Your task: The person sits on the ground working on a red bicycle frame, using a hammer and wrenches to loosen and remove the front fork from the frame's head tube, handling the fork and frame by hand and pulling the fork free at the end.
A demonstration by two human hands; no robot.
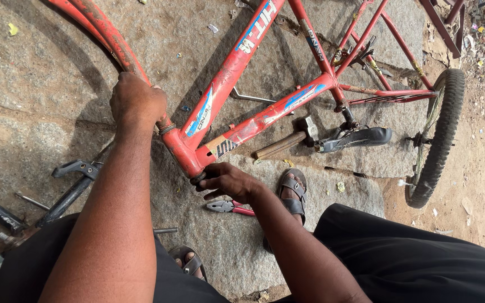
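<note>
Work is underway at the head tube [189,154]: the fork [108,33] is gripped by the left hand [137,101], the tube's lower end pinched by the right hand [227,182]; pliers [228,207] and hammer [287,140] lie unused.

The red bicycle frame [237,67] is lying across the stone ground [40,112] and is blocking the middle of the space. The left hand [137,102] is closing around the fork [105,33], and the right hand [228,182] is touching the lower end of the head tube [185,152], so this corner is crowded. Just beside the right hand, red-handled pliers [228,207] are lying, and a sandalled foot [293,193] is standing near them. A hammer [287,140] and a black saddle [357,138] are filling the gap under the down tube. To the left, black metal parts [68,191] are lying. The rear wheel [438,134] is closing the right side. Bare stone is remaining open at the far left.
</note>
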